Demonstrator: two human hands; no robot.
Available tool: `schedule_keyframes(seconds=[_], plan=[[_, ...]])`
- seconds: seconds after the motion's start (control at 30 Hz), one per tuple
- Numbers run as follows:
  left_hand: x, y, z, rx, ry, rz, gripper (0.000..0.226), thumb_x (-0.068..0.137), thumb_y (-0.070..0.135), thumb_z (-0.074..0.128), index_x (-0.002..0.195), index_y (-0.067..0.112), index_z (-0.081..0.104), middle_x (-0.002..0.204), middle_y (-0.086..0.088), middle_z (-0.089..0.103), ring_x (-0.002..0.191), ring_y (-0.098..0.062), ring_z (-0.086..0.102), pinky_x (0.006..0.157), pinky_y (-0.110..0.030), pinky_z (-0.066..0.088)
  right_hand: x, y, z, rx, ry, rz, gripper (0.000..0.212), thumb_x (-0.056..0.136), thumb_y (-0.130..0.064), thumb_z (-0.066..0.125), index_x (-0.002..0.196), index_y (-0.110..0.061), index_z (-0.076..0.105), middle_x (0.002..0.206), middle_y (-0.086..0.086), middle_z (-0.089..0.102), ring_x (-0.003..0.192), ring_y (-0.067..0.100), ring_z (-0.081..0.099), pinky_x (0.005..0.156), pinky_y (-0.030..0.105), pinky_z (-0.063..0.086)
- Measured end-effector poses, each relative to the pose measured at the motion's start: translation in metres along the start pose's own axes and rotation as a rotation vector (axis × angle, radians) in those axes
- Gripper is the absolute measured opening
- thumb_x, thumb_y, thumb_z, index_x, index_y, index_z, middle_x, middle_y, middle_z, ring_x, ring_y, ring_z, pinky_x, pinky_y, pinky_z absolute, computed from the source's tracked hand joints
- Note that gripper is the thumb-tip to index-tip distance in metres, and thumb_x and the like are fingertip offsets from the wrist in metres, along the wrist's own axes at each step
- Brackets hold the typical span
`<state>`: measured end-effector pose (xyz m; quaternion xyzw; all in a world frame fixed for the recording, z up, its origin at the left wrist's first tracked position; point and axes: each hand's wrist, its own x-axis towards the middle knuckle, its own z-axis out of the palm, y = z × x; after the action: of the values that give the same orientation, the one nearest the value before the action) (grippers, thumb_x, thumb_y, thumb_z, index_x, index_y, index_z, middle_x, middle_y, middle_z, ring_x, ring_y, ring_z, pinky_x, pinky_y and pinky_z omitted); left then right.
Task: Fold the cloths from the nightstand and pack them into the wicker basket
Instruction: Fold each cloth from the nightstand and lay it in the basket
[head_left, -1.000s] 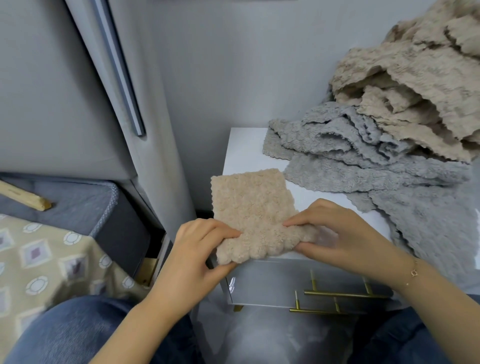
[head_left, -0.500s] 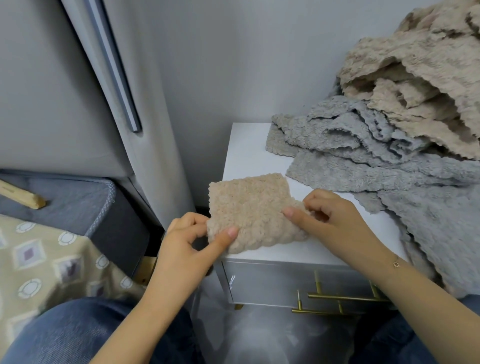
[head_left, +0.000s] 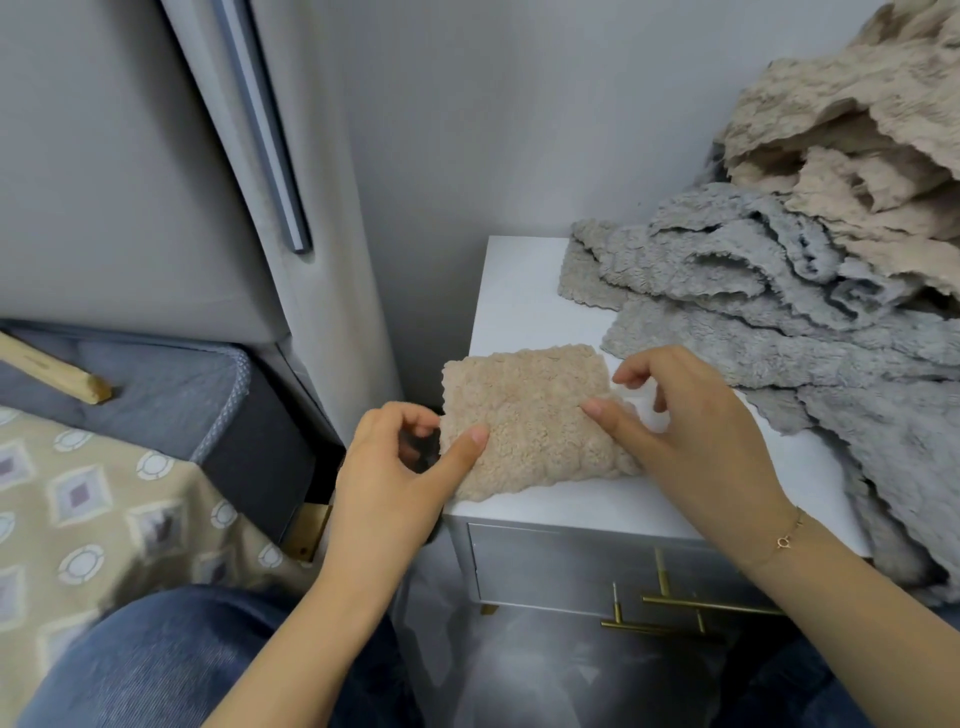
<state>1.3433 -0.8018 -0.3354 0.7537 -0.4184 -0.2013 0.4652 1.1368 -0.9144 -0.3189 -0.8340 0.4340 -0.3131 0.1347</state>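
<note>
- Where the frame begins at the left, a patterned bedspread (head_left: 104, 499) covers the bed, with a grey mattress (head_left: 156, 384) edge showing past it and a wooden stick (head_left: 57, 371) lying across that edge.
- Blue jeans (head_left: 171, 660) fill the bottom left corner.
- A grey padded headboard (head_left: 130, 182) rises behind the bed, and a darker strip (head_left: 265, 130) runs down its side.
- The left hand (head_left: 389, 478) reaches up from below; its thumb lies on top of the left edge of the beige cloth (head_left: 524, 415), and its fingers curl behind that edge, so it pinches the cloth there.
- The beige cloth is folded into a small rectangle and lies on the front left corner of the nightstand (head_left: 519, 306), its left side hanging past the edge.
- The right hand (head_left: 696, 441) rests on the cloth's right side; its thumb presses flat on the fabric, pointing left, while its fingers are bent and loosely spread above the right edge. Whether they grip the cloth I cannot tell.
- A thin bracelet (head_left: 782, 540) circles the right wrist.
- The nightstand has a white top, a grey drawer front and brass handles (head_left: 675, 603).
- Grey cloths (head_left: 753, 291) lie crumpled over the right part of the top and hang off its side.
- More beige cloths (head_left: 841, 130) are heaped on the grey ones at the far right.
</note>
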Motion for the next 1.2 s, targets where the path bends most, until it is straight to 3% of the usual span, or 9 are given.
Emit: schedule_keyframes(seconds=[0.13,0.23,0.33,0.53,0.73,0.9,1.0,1.1,1.2], plan=[[-0.003,-0.002,-0.004,-0.001,-0.031,0.225,0.035,0.080,0.052,0.065,0.108,0.031,0.063,0.109,0.017,0.054,0.101,-0.004,0.056,0.084,-0.009,0.043,0.001,0.001,0.002,-0.022,-0.011,-0.391,0.024,0.098,-0.027,0.053,0.103,-0.011,0.070,0.100,0.000,0.062,0.090,0.015,0.054,0.075,0.027,0.046],[-0.001,-0.002,-0.010,0.148,-0.049,0.496,0.023,0.093,0.038,0.059,0.109,0.027,0.070,0.116,0.013,0.058,0.112,-0.007,0.055,0.096,-0.014,0.038,0.002,0.003,-0.001,-0.014,-0.150,-0.427,0.035,0.098,-0.040,0.049,0.111,-0.015,0.070,0.106,-0.006,0.064,0.100,0.013,0.056,0.084,0.033,0.048],[0.002,-0.007,-0.015,0.220,-0.117,0.589,0.031,0.095,0.039,0.054,0.118,0.027,0.069,0.124,0.016,0.060,0.118,-0.005,0.053,0.101,-0.031,0.043,0.001,0.008,-0.005,-0.029,-0.256,-0.388,0.052,0.089,-0.059,0.053,0.122,-0.020,0.065,0.116,-0.012,0.061,0.109,0.007,0.052,0.093,0.032,0.046],[0.000,-0.012,-0.016,0.276,-0.275,0.515,0.059,0.082,0.059,0.061,0.135,0.034,0.052,0.137,0.025,0.047,0.130,0.001,0.042,0.109,-0.027,0.035,-0.002,0.010,-0.004,0.006,-0.317,-0.335,0.059,0.085,-0.059,0.053,0.131,-0.022,0.058,0.122,-0.011,0.059,0.113,0.004,0.046,0.096,0.025,0.042],[-0.008,-0.005,-0.017,0.218,-0.241,0.484,0.047,0.079,0.058,0.063,0.119,0.033,0.061,0.119,0.025,0.057,0.116,-0.001,0.051,0.099,-0.015,0.038,-0.001,0.005,-0.019,0.140,-0.395,-0.242,0.049,0.079,-0.057,0.066,0.122,-0.033,0.061,0.107,-0.035,0.051,0.106,-0.011,0.048,0.091,0.007,0.035],[-0.014,0.006,-0.024,0.114,-0.305,0.285,0.040,0.077,0.067,0.059,0.106,0.040,0.064,0.105,0.020,0.064,0.107,-0.003,0.057,0.089,-0.010,0.040,-0.002,0.000,-0.028,0.308,-0.467,-0.085,0.042,0.074,-0.062,0.060,0.106,-0.036,0.066,0.103,-0.021,0.065,0.100,-0.006,0.057,0.086,0.011,0.042],[-0.007,0.018,-0.022,0.004,-0.344,0.119,0.031,0.083,0.063,0.059,0.088,0.033,0.067,0.093,0.011,0.067,0.090,-0.001,0.061,0.078,-0.013,0.045,0.002,-0.005,-0.022,0.383,-0.428,-0.040,0.018,0.081,-0.058,0.057,0.085,-0.041,0.063,0.094,-0.015,0.059,0.088,-0.001,0.056,0.072,0.011,0.041],[0.005,0.028,-0.016,0.008,-0.295,0.009,0.048,0.078,0.063,0.054,0.077,0.016,0.062,0.094,-0.007,0.062,0.081,-0.012,0.059,0.076,-0.023,0.047,0.009,-0.003,-0.011,0.378,-0.343,-0.001,0.048,0.083,-0.060,0.054,0.072,-0.015,0.064,0.088,-0.001,0.053,0.079,0.007,0.051,0.070,0.018,0.038],[0.020,0.033,-0.012,0.072,-0.297,-0.098,0.078,0.076,0.072,0.049,0.099,-0.001,0.064,0.106,-0.018,0.064,0.087,-0.021,0.062,0.080,-0.033,0.049,0.018,-0.004,-0.008,0.355,-0.341,0.090,0.062,0.088,-0.061,0.052,0.069,-0.002,0.053,0.070,0.009,0.052,0.065,0.016,0.050,0.067,0.035,0.042]])
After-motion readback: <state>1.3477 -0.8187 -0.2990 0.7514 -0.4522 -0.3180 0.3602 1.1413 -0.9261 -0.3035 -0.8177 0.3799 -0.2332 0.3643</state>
